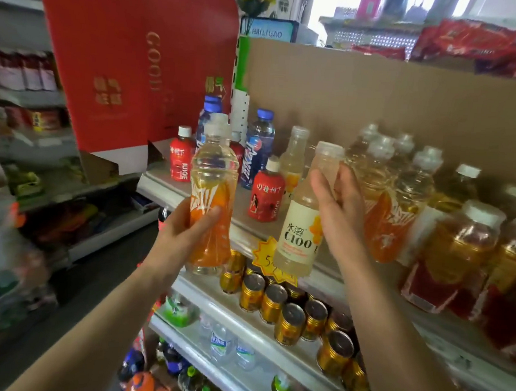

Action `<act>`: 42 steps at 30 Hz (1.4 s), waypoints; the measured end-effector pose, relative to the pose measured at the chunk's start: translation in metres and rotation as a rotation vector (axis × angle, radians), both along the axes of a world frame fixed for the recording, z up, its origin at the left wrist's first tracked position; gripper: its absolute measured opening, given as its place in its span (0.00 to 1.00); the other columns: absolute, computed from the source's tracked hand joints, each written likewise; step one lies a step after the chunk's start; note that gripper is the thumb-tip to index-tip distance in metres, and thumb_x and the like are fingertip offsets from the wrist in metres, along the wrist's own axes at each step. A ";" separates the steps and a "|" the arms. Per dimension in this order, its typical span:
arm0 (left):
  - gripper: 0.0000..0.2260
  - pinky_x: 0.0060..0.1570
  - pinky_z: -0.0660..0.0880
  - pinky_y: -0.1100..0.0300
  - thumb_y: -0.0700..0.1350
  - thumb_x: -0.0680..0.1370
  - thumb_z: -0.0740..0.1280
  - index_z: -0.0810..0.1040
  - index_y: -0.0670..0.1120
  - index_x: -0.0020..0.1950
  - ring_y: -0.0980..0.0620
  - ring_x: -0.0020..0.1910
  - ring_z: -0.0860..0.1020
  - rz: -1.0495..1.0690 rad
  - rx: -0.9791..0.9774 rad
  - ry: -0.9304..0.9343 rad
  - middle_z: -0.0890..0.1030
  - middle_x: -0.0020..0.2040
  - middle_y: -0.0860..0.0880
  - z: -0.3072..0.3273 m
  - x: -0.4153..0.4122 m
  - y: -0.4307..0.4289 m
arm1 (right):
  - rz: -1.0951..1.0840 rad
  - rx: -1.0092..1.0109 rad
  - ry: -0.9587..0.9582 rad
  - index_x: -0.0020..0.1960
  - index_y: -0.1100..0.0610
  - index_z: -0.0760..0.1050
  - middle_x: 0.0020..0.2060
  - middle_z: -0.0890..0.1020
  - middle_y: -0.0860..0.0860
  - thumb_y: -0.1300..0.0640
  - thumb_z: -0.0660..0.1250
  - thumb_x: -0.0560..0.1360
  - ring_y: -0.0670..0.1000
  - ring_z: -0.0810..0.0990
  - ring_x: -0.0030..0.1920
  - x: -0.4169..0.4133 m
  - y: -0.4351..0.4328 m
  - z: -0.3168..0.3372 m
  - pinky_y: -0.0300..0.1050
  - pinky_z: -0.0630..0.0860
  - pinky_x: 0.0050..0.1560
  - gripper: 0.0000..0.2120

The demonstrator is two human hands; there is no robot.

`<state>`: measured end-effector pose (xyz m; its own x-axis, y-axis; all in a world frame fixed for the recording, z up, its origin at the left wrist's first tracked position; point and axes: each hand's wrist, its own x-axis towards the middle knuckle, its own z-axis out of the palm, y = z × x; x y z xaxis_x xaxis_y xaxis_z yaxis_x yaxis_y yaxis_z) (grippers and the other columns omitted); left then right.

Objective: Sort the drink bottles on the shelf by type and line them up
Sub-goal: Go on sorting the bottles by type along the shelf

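In the left hand point(185, 230) a clear, orange-labelled plastic bottle point(212, 174) is gripped. In the right hand point(337, 206) a pale, cloudy C100 bottle point(300, 228) is held by its shoulder. Both are held off the grey metal shelf point(161, 183). Sorting is judged to be in hand, and each bottle is to be set beside its own kind.

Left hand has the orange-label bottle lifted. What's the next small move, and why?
Probably carry the orange-label bottle in the left hand rightward to the matching orange-label group on the shelf. It now hangs before red juice bottles and blue bottles, other types. The right hand, by the C100 bottle, sits in the path.
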<state>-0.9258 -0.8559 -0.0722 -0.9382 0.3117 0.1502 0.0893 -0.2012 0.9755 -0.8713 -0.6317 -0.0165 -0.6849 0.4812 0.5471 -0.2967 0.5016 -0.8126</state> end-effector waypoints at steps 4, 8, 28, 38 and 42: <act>0.12 0.44 0.77 0.59 0.56 0.74 0.67 0.73 0.60 0.56 0.56 0.50 0.81 -0.007 -0.024 0.022 0.80 0.53 0.57 0.004 -0.032 -0.002 | -0.032 -0.021 -0.006 0.68 0.49 0.73 0.57 0.82 0.42 0.38 0.65 0.77 0.42 0.80 0.58 -0.026 -0.004 0.001 0.45 0.78 0.60 0.24; 0.09 0.43 0.79 0.59 0.54 0.74 0.69 0.75 0.59 0.53 0.58 0.44 0.83 -0.076 -0.059 0.041 0.82 0.49 0.57 0.012 -0.053 0.005 | -0.089 -0.017 -0.020 0.66 0.48 0.74 0.55 0.82 0.40 0.41 0.65 0.79 0.40 0.80 0.56 -0.029 -0.010 -0.002 0.48 0.77 0.60 0.19; 0.26 0.53 0.80 0.50 0.52 0.70 0.77 0.74 0.47 0.64 0.52 0.52 0.82 -0.461 -0.180 0.298 0.83 0.55 0.52 0.029 -0.020 0.191 | -0.579 -0.065 0.035 0.63 0.53 0.74 0.50 0.84 0.45 0.51 0.66 0.81 0.42 0.83 0.49 0.108 0.014 -0.009 0.40 0.79 0.48 0.12; 0.22 0.38 0.68 0.71 0.45 0.71 0.77 0.73 0.52 0.61 0.59 0.47 0.77 -0.423 -0.190 0.357 0.77 0.50 0.58 0.017 -0.009 0.231 | -0.610 -0.049 -0.020 0.63 0.51 0.74 0.52 0.84 0.45 0.42 0.66 0.77 0.44 0.84 0.50 0.107 0.040 -0.003 0.55 0.81 0.55 0.19; 0.25 0.36 0.66 0.74 0.45 0.70 0.77 0.73 0.48 0.65 0.60 0.48 0.74 -0.387 -0.208 0.377 0.76 0.51 0.57 0.021 -0.012 0.237 | -0.587 -0.042 -0.004 0.62 0.49 0.74 0.51 0.84 0.45 0.44 0.67 0.78 0.45 0.83 0.52 0.103 0.044 -0.003 0.54 0.81 0.56 0.16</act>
<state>-0.9376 -0.6193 -0.0516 -0.6437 0.6801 0.3509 0.3966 -0.0958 0.9130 -0.7687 -0.5876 -0.0199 -0.2994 0.8019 0.5170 0.0244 0.5481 -0.8360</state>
